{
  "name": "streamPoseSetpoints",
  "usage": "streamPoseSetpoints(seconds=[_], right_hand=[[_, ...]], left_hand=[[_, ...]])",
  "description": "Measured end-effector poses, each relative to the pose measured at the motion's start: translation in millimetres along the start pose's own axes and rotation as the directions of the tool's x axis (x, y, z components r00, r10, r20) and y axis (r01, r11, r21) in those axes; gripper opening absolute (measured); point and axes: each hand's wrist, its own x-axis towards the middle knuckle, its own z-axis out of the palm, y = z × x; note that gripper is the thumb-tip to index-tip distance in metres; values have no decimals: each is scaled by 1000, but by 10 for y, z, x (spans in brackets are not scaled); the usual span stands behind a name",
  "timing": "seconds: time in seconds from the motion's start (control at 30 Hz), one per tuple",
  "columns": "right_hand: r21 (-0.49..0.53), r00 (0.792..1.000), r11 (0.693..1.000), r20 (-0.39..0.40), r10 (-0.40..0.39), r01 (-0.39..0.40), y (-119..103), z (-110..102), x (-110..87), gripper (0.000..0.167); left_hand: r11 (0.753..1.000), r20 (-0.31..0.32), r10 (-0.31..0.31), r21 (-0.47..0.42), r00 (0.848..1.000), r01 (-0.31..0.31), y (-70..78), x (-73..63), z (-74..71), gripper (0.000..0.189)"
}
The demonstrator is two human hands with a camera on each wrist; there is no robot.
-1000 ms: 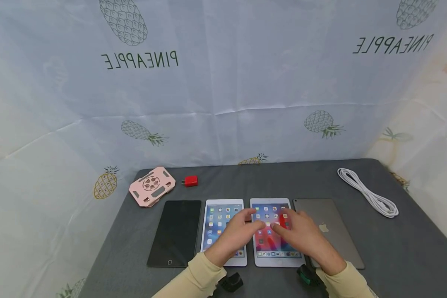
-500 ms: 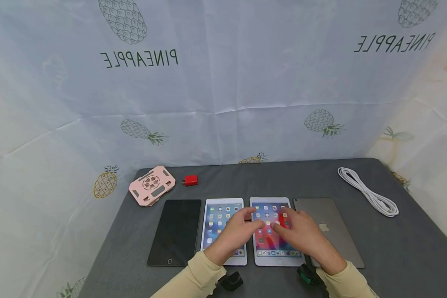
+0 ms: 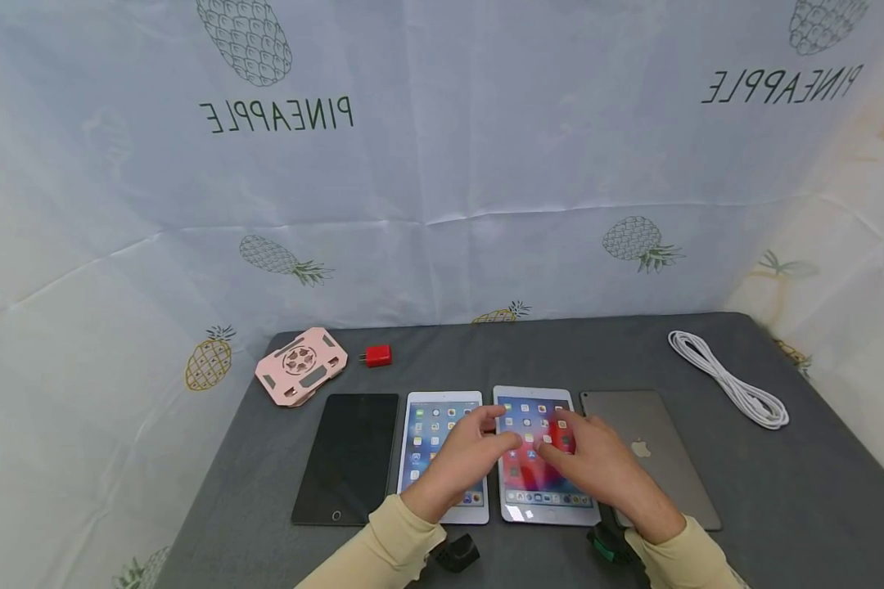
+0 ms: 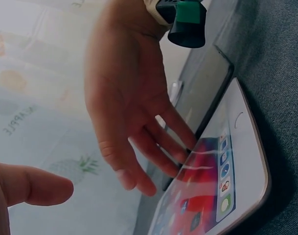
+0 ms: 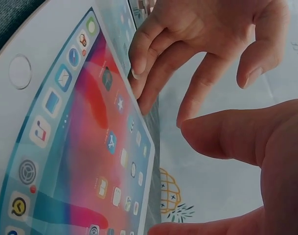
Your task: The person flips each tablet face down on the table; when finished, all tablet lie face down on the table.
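A white tablet with a lit red-and-blue home screen lies between my hands, its front edge over a dark shadow in the left wrist view. My left hand has its fingers at the tablet's left edge, and my right hand has its fingers at the right edge. The fingertips disappear behind the rim; both thumbs stick out above the glass, off it. Under my left forearm and hand lies a second white tablet, also lit. A grey tablet rests face down beside my right hand.
At far left lies a black tablet with a dark screen. Behind it are a pink tablet case and a red charger plug. A coiled white cable is at the back right of the grey table, below a pineapple-print curtain.
The middle white tablet has shifted slightly up in the head view, with its front edge rising and glare showing on it. My left hand has moved very slightly; the other things have stayed put.
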Motion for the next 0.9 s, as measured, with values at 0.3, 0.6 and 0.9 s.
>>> streamPoseSetpoints(seconds=[0.3,0.6,0.9], right_hand=[[26,1000,1000,12,11,-11,-6,10,-12,76],[30,999,1000,32,2,-3,-19,5,-18,78],[33,999,999,41,-18,17,-28,28,-8,79]], left_hand=[[999,8,-17,-37,1000,18,19,-16,-24,63],[998,8,-14,-59,1000,14,-3,3,-47,65],[998,-24,-26,-52,999,24,34,-19,-88,65]])
